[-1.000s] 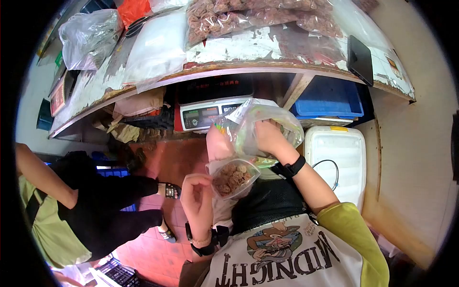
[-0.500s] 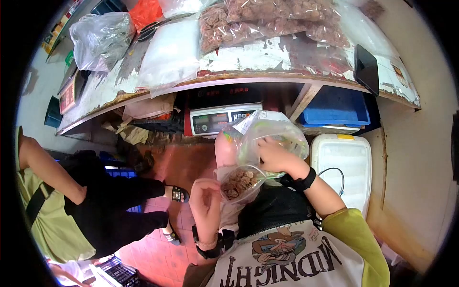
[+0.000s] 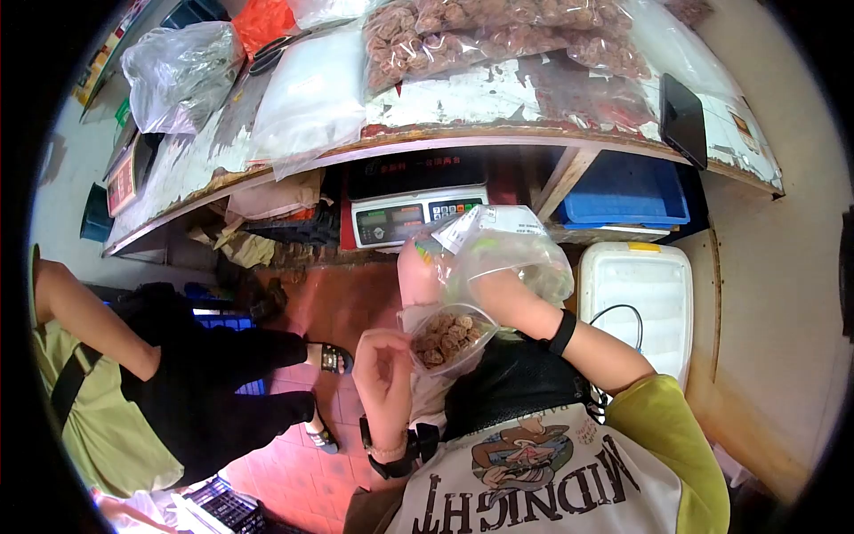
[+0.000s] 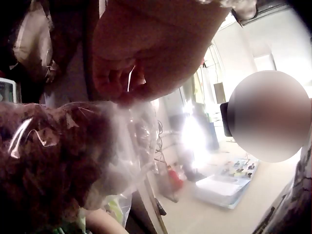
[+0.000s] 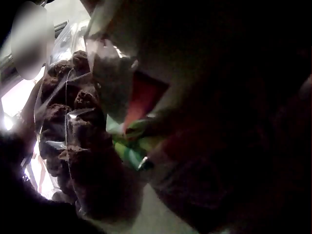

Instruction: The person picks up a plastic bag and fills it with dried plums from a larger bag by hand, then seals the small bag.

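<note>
In the head view my left hand (image 3: 384, 378) pinches the rim of a small clear plastic bag (image 3: 452, 343) part filled with brown, wrinkled dried pieces (image 3: 440, 338). Close up in the left wrist view, the thumb and fingers (image 4: 131, 92) meet at the bag's top edge. My right hand (image 3: 500, 295) reaches down into a larger clear bag (image 3: 543, 258) that has a white label and green print. Its fingers are hidden inside. Dark in the right wrist view, green and red print (image 5: 131, 151) shows beside the small bag of brown pieces (image 5: 73, 131).
A white digital scale (image 3: 418, 218) sits under the peeling worktable (image 3: 489, 102). On the table lie filled bags (image 3: 498, 36), flat clear bags (image 3: 311, 98) and a phone (image 3: 682, 120). A blue crate (image 3: 627, 191) and white lidded box (image 3: 636, 307) stand right; another person (image 3: 178, 383) is left.
My right hand lifted a little in the large bag's mouth, then went deeper, so its fingers are now out of sight. The left hand keeps holding the small bag.
</note>
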### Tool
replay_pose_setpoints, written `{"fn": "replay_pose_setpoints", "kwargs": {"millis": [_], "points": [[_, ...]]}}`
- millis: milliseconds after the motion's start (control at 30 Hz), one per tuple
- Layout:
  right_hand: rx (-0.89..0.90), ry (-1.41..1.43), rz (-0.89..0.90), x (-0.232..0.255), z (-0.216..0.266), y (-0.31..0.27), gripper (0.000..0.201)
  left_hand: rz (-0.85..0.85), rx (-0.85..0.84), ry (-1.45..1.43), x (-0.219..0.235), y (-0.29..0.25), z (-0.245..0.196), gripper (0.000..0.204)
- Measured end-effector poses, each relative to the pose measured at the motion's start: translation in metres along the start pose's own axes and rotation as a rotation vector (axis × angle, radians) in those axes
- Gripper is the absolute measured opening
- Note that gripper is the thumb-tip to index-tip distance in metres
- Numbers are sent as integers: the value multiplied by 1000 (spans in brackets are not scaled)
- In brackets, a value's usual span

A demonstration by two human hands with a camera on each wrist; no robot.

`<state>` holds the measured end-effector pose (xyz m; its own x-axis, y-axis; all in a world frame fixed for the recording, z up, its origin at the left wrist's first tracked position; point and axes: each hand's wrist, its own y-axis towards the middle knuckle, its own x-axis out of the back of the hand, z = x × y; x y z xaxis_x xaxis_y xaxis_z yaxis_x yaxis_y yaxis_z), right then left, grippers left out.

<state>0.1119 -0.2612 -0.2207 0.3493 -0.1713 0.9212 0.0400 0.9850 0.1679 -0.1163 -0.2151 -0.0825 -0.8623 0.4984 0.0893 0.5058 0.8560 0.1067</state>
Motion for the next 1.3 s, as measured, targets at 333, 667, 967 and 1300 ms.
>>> {"fn": "replay_pose_setpoints", "kwargs": {"millis": [333,667,967,1300], "points": [[59,-85,140,31,3,-1,19,8,-14,32,-1,2,-1,15],[-290,464,219,89,10,3,37,-6,-4,25,0,1,-2,13],[-454,1224,-259,64,7,-5,26,-29,-73,38,-4,-4,-12,14],[-554,1226,-139,85,20,-12,23,14,-45,49,-7,4,-9,16]]}}
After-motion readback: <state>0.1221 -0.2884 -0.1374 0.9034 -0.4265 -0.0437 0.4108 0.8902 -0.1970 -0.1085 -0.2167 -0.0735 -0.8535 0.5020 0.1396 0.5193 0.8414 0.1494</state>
